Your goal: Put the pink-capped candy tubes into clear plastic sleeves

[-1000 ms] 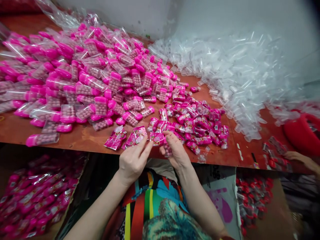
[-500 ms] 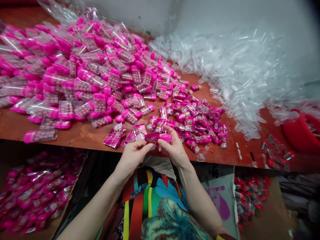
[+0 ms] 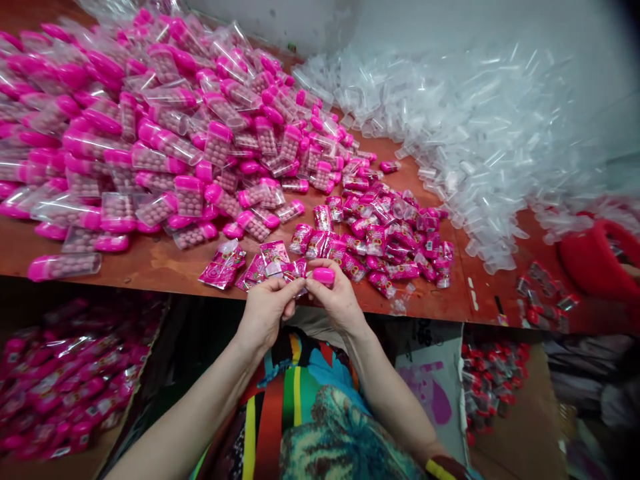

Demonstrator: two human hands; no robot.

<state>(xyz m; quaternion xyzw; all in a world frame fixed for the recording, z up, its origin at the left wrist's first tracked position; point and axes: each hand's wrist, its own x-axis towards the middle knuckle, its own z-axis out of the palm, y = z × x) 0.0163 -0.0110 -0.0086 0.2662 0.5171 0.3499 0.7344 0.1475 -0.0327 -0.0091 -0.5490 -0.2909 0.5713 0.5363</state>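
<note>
The left hand (image 3: 263, 312) pinches a shiny pink wrapper (image 3: 294, 269) at its edge; the right hand (image 3: 343, 300) grips one pink-capped container (image 3: 323, 275) against it. The fingertips have just drawn together, and the wrapper, stretched flat between them half a second ago, is now bunched, which suggests the film is being worked around the container.

Just beyond, on the tabletop (image 3: 173, 263), lie about three flat packets (image 3: 220, 268), overlapping. To their right is a heap of wrapped containers (image 3: 395, 233), dozens, too jumbled to count. One capped container (image 3: 65, 266) lies at the front left, before a great pile of filled containers (image 3: 200, 150); the clear empty tubes (image 3: 465, 140) at the back right are likewise uncountable. Two white strips (image 3: 474, 300) and one red basket (image 3: 590, 260) sit at right, with part of one co-worker's hand (image 3: 631, 270) at the basket.
</note>
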